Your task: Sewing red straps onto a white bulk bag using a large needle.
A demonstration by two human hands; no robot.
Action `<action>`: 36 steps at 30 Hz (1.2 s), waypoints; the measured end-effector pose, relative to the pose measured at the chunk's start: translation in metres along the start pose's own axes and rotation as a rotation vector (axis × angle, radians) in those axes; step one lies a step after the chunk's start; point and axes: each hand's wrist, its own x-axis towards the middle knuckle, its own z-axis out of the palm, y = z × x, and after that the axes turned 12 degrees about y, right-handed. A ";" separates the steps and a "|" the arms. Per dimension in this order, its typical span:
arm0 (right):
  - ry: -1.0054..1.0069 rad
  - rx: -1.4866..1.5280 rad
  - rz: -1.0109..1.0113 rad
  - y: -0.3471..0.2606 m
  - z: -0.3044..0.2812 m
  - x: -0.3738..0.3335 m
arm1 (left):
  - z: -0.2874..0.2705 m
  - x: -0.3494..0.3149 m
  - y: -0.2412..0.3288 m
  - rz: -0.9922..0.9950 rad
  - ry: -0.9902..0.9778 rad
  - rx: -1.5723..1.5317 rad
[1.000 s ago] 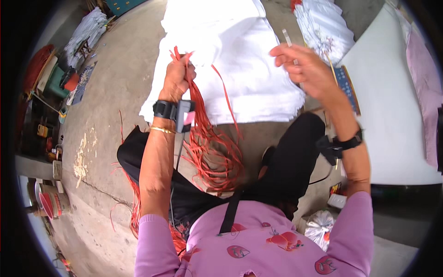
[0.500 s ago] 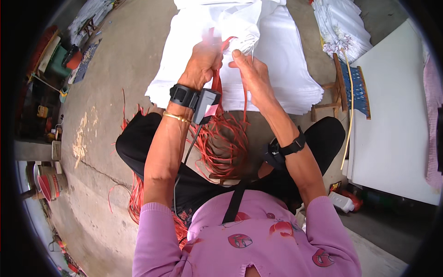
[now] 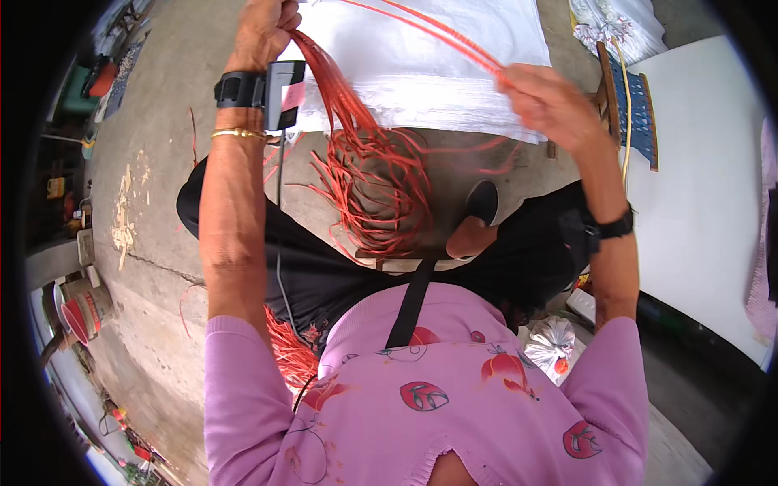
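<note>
My left hand (image 3: 266,31), cut off by the upper edge, is closed around a bundle of red plastic strips (image 3: 331,85). The bundle's loose ends hang down and fan out between my knees. Out to the right, my right hand (image 3: 551,105) is closed and smeared by motion. It grips a long red strip (image 3: 450,39), doubled in part, that runs up and left beyond the picture's top. Beneath both hands lies a flat stack of white woven sacks (image 3: 454,101), its layered near edge facing me.
A wooden stool with blue webbing (image 3: 640,113) stands right of the stack, beside a large white panel (image 3: 697,162). More red strips (image 3: 290,348) lie by my left thigh. A round bucket (image 3: 77,312) is at far left, a silvery plastic bag (image 3: 551,344) at lower right.
My hands were together at a gathered white sack. They are now apart, the left further up and left, the right out to the right with a strip stretched from it.
</note>
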 end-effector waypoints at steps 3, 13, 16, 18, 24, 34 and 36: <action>0.088 -0.119 0.023 -0.026 -0.034 -0.037 | -0.015 0.010 0.001 -0.102 0.013 -0.009; 0.227 -0.890 -0.272 -0.074 0.036 0.046 | 0.029 -0.070 -0.037 -0.346 0.041 -0.051; 0.212 -0.611 -0.139 -0.061 0.067 0.124 | 0.027 -0.073 -0.036 -0.149 -0.031 0.061; 0.262 -0.363 -0.271 -0.013 0.061 0.188 | 0.040 -0.069 -0.050 -0.133 0.003 0.115; 0.282 -0.557 -0.042 0.005 0.068 0.141 | 0.003 -0.104 -0.030 -0.232 0.170 0.172; 0.568 0.724 -0.607 -0.181 -0.057 0.213 | -0.008 -0.111 -0.037 -0.242 0.284 -0.019; 0.506 0.411 -0.343 -0.110 -0.019 0.200 | -0.016 -0.120 -0.036 -0.246 0.298 0.032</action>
